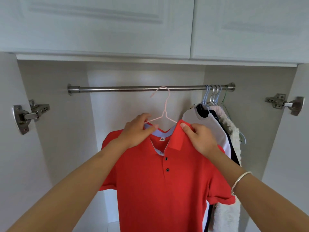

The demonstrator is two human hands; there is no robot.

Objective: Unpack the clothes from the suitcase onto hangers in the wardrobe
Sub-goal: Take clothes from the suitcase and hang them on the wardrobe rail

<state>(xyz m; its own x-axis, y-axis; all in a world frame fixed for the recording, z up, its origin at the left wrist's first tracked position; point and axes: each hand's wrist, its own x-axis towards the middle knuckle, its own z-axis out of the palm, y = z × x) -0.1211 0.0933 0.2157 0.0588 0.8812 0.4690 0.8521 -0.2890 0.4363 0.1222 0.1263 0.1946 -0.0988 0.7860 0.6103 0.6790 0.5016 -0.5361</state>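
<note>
One red shirt (160, 190) is hanging below the middle of the rail (117, 89) while both hands are gripping its collar.

Inside the open wardrobe (55, 114), the shirt is hanging front-on just under the rail's middle, and several other clothes (222, 131) are bunching together at the rail's right end, just beside the shirt. The left hand (135, 131) is curling round the collar and hanger arm on the side toward the rail's left end. The right hand (200, 139) is pinching the other collar flap between thumb and fingers. The pink hanger (165, 106) is reaching up to the rail, its hook seemingly sitting over it, though that is hard to confirm. The hanging step looks nearly done. Next come checking the hook is seated, smoothing the collar, then letting go with both hands.
</note>
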